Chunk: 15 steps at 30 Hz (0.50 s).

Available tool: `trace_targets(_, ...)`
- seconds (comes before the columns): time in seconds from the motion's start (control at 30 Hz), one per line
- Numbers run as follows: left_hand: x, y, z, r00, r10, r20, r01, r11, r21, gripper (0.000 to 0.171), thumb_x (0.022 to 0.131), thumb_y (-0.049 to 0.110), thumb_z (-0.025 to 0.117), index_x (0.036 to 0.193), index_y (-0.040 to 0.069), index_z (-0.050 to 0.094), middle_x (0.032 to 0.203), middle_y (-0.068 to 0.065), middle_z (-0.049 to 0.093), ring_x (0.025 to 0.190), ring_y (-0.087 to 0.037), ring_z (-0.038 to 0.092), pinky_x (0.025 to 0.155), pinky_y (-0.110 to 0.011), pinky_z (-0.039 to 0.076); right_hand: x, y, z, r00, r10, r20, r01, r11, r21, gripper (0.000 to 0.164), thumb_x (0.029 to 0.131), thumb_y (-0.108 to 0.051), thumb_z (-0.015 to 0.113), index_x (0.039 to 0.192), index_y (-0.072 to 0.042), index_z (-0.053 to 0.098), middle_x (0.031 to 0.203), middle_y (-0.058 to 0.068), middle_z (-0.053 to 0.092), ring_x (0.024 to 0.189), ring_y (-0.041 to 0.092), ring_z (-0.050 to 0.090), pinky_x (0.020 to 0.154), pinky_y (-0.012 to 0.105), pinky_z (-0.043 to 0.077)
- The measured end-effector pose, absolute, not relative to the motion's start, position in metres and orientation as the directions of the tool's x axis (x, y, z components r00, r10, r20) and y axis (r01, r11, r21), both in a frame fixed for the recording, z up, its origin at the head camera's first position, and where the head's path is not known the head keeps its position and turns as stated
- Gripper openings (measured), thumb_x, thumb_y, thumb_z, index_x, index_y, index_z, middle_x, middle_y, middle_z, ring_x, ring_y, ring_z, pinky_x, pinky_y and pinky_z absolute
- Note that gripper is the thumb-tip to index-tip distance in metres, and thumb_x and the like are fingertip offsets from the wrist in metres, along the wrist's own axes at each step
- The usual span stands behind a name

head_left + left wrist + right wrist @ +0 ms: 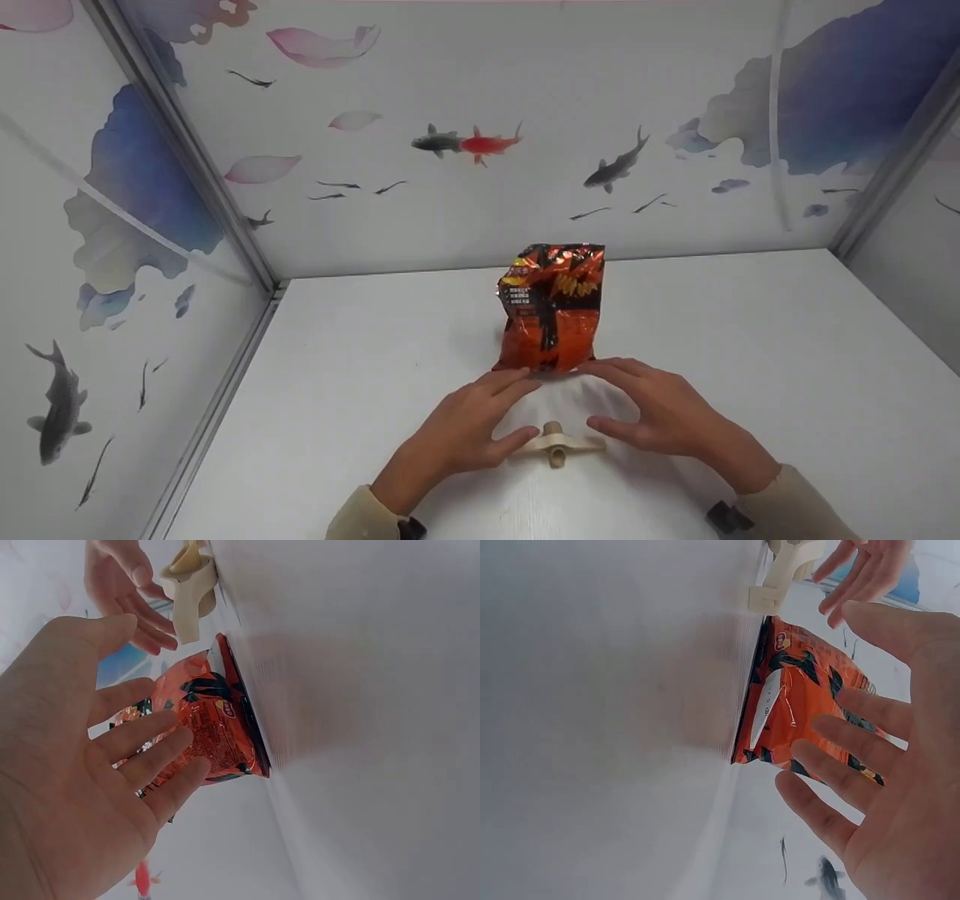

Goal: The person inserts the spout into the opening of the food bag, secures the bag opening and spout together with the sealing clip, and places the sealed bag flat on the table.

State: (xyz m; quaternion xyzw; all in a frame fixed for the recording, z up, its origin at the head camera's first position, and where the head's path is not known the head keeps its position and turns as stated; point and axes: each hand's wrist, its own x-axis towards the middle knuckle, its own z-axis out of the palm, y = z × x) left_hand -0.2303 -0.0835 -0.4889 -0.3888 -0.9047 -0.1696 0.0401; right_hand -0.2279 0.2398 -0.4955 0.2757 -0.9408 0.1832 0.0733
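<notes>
An orange and black snack bag (551,315) stands upright on the white table, its shiny top crumpled. My left hand (472,427) is at the bag's lower left, fingers spread and loosely bent, holding nothing. On the other side my right hand (660,409) mirrors it, fingertips close to the bag's lower right corner. Whether the fingertips touch the bag, I cannot tell. Between the two thumbs lies a beige piece with flat arms and a short round tube (556,454); the left thumb overlaps part of it in the head view. Both wrist views show the open palms facing the bag (206,716).
The white tabletop (360,360) extends to both sides of the hands. A back wall (465,67) and side walls printed with fish and petals enclose it. Metal frame strips (217,442) run along the left edge.
</notes>
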Motion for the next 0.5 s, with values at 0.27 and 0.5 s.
trace_targets(0.27,-0.2267,-0.0831,-0.4857,-0.705,0.698,0.128,0.696,0.646,0.313,0.060,0.107,0.058,0.061,0.160,0.030,0.053,0.156,0.004,0.062,0.143,-0.015,0.061,0.113,-0.043,0.058,-0.2267,0.2358,-0.4930,-0.815,-0.559,0.152,-0.575,0.749,-0.329,0.043,0.095,-0.055,0.080,0.130,-0.030,0.075,0.129,-0.011,0.076,0.116,0.014,0.074,0.092,0.046,0.066)
trace_targets(0.5,-0.2273,-0.0813,-0.4869,-0.687,0.724,0.068,0.697,0.629,0.345,0.045,0.105,0.050,0.069,0.140,0.023,0.070,0.128,0.004,0.076,0.115,-0.010,0.071,0.098,-0.033,0.062,-0.2272,0.2340,-0.4925,-0.791,-0.610,0.052,-0.583,0.724,-0.369,0.018,0.092,-0.042,0.086,0.108,-0.034,0.083,0.105,-0.017,0.076,0.091,0.004,0.069,0.077,0.030,0.061)
